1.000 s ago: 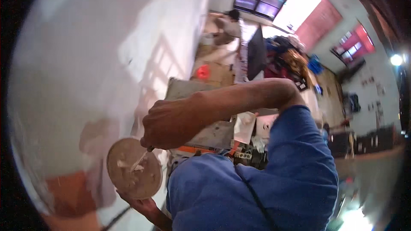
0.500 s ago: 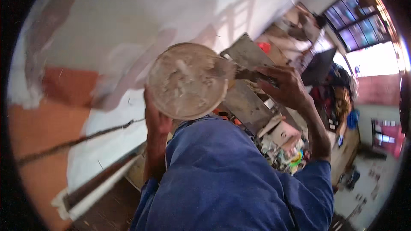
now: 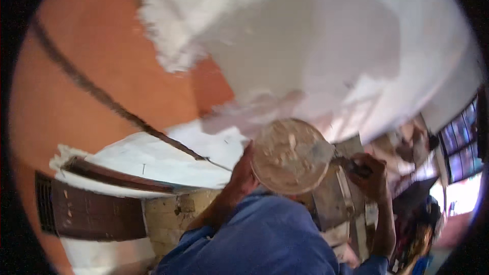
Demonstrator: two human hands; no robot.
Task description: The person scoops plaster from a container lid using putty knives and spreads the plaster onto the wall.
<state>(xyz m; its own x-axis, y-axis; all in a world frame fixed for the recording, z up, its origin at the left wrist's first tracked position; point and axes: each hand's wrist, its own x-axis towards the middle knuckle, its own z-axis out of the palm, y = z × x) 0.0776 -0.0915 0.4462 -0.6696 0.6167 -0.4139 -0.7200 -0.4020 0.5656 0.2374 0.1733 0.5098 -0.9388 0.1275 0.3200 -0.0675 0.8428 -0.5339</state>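
Note:
A round, shallow tub of pale, lumpy paste, probably wall putty, is right of the picture's middle. My left hand is closed on its left side, with some fingers hidden by the rim. In my closed right hand is the dark handle of a putty knife. Its paste-smeared blade lies over the tub's right edge, by the paste. Motion blur hides whether the blade touches the paste.
Ahead stands an orange wall with a large coating of whitish plaster. A dark groove runs slanting across it. A brown panel is at lower left, a barred window at far right. Clutter lies beneath my right arm.
The view has swung left, bringing in more orange wall and the brown panel. Tub and hands now appear farther right and lower. Both hands keep their hold, the knife still at the tub's right edge.

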